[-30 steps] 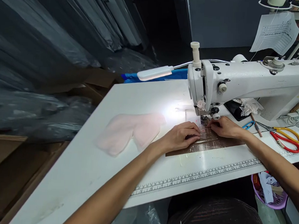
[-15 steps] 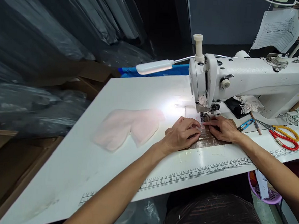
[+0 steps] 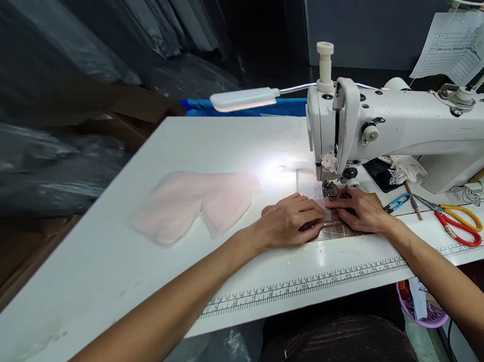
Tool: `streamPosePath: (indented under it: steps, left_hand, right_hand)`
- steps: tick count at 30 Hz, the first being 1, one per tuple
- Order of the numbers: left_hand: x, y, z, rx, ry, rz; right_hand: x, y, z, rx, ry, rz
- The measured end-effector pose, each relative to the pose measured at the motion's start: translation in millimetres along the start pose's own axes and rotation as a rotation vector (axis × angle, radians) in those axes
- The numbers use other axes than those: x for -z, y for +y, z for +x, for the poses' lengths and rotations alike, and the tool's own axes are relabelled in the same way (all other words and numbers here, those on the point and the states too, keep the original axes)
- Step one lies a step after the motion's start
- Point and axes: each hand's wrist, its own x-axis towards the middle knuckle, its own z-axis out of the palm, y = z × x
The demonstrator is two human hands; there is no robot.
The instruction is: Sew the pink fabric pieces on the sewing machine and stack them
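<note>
A white sewing machine [image 3: 397,114] stands on the table, with a small sheer fabric piece with pink dots [image 3: 309,185] beneath its presser foot [image 3: 330,189]. My left hand [image 3: 295,220] rests at the left front of the foot, fingers curled together over the fabric's near edge. Close to the right of the foot, my right hand [image 3: 357,209] pinches the same fabric with thumb and forefinger. The fabric under my fingers is partly hidden. Both hands lie over a brownish shiny plate [image 3: 337,230].
A pale pink cloth piece [image 3: 200,200] lies on the white table [image 3: 98,259] at left. Right of my hand are blue thread snips [image 3: 397,203] and red-and-yellow scissors [image 3: 456,221]. A lit lamp [image 3: 245,99] hangs behind. A purple basket [image 3: 432,318] stands below the table edge.
My left hand has flattened slightly, its fingers lower over the fabric. More of the dotted fabric shows left of the foot. My right hand stays beside the foot; the view has shifted slightly.
</note>
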Motion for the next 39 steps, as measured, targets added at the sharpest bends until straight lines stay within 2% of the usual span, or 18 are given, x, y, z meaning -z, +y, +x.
streamPosePath:
  steps: [7, 12, 17, 24, 39]
  left_hand:
    - [5.1, -5, 6, 0.002, -0.004, -0.116]
    - [4.0, -6, 2, 0.035, -0.030, -0.057]
    - [4.9, -6, 1, 0.086, -0.106, -0.002]
    - [4.7, -8, 0, 0.092, -0.083, 0.010]
    - [6.0, -17, -1, 0.143, -0.192, 0.035]
  right_hand:
    - [-2, -1, 0, 0.025, -0.015, -0.043]
    - [-3, -5, 2, 0.017, -0.014, -0.122]
    - [-6, -1, 0, 0.090, 0.017, -0.081]
    - [-9, 3, -2, 0.126, 0.052, -0.041]
    - [-7, -2, -3, 0.198, 0.116, -0.088]
